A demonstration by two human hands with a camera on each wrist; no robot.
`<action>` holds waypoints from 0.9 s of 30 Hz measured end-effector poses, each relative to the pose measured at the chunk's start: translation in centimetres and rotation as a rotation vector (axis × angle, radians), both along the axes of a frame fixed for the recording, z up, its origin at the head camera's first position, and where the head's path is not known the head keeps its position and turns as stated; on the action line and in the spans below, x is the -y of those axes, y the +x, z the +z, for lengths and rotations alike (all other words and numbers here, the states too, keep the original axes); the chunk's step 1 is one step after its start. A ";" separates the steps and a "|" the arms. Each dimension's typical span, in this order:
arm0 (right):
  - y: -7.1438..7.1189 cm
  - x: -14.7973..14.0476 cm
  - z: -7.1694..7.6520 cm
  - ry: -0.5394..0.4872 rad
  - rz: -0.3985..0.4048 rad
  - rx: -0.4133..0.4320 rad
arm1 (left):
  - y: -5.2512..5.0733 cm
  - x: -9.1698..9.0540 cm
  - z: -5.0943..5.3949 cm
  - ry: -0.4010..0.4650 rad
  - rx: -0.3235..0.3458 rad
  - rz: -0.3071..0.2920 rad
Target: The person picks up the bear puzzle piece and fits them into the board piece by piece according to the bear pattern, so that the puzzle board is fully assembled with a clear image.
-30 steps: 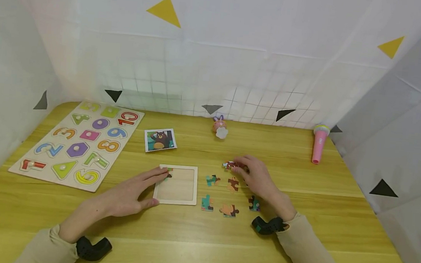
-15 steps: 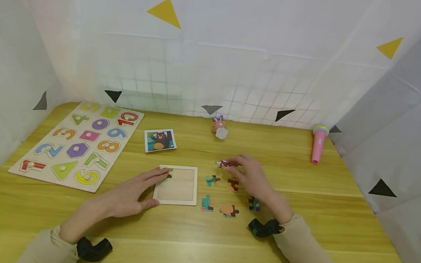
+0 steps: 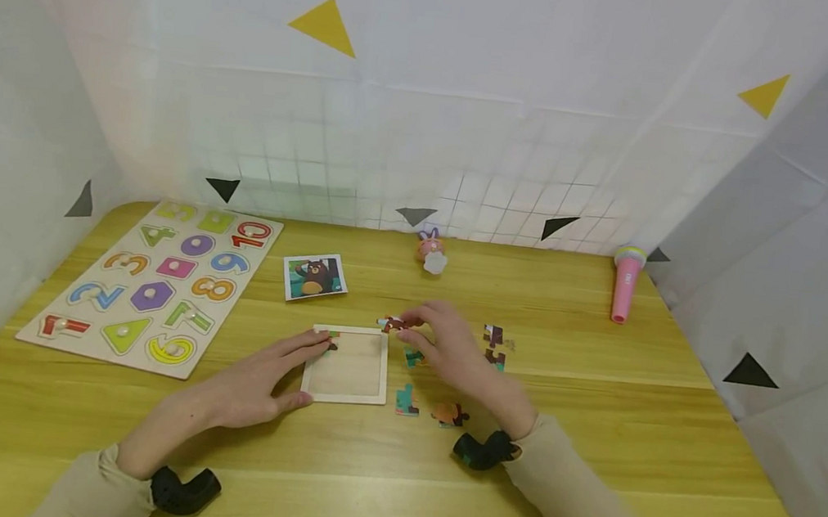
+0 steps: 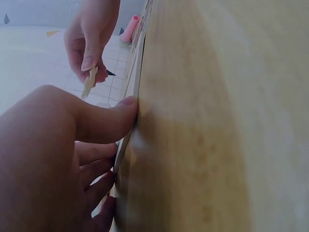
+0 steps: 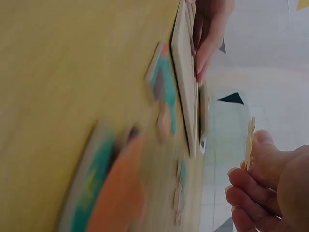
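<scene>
My right hand (image 3: 453, 352) pinches a brown and white puzzle piece (image 3: 393, 323) between thumb and fingertips, just above the frame's upper right corner. In the right wrist view the piece (image 5: 250, 144) shows edge-on. My left hand (image 3: 255, 380) rests on the left side of the square wooden puzzle frame (image 3: 346, 398); its fingertips lie at the upper left and its thumb touches the lower left corner. A puzzle piece (image 3: 333, 346) sits in the frame's upper left, partly under the fingers. Loose pieces lie to the right: teal (image 3: 406, 401), orange (image 3: 449, 414) and dark (image 3: 493, 335).
A picture card of a bear (image 3: 314, 278) lies behind the frame. To the left is a number and shape board (image 3: 160, 286). A small rabbit-eared toy (image 3: 431, 249) stands at the back, and a pink toy microphone (image 3: 625, 285) lies at the right.
My right hand has moved left with the puzzle piece, from above the loose pieces to the frame's upper right corner. The left hand has stayed on the frame.
</scene>
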State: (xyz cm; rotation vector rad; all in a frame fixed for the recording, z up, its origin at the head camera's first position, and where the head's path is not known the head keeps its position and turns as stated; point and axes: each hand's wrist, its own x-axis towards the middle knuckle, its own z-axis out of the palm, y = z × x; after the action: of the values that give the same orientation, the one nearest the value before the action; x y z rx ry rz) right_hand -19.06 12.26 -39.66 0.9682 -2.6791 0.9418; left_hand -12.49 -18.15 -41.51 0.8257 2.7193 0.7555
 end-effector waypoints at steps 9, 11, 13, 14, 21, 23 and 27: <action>-0.1 2.8 0.3 0.022 0.055 0.007 | -0.1 0.1 -0.1 -0.009 0.000 0.003; -0.2 3.4 0.1 0.023 0.066 -0.002 | -0.2 0.1 -0.2 -0.011 0.003 0.005; -0.3 3.9 0.0 0.028 0.075 -0.003 | -0.2 0.1 -0.2 -0.012 0.006 0.007; -0.3 4.1 0.0 0.029 0.082 -0.003 | -0.2 0.1 -0.2 -0.014 0.008 0.008; -0.5 5.6 0.1 0.007 0.119 0.027 | -0.2 0.2 0.0 -0.016 0.007 0.011; -0.5 5.8 -0.1 0.020 0.124 0.038 | -0.2 0.1 0.0 -0.019 0.004 0.010; -0.7 6.0 -0.8 0.070 0.135 0.043 | -0.2 0.1 0.0 -0.024 0.007 0.011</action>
State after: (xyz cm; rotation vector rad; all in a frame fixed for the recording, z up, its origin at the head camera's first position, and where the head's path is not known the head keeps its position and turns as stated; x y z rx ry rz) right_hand -19.72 6.26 -40.47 1.1690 -2.7279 0.9091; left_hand -12.65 -18.29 -41.48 0.8027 2.7235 0.7255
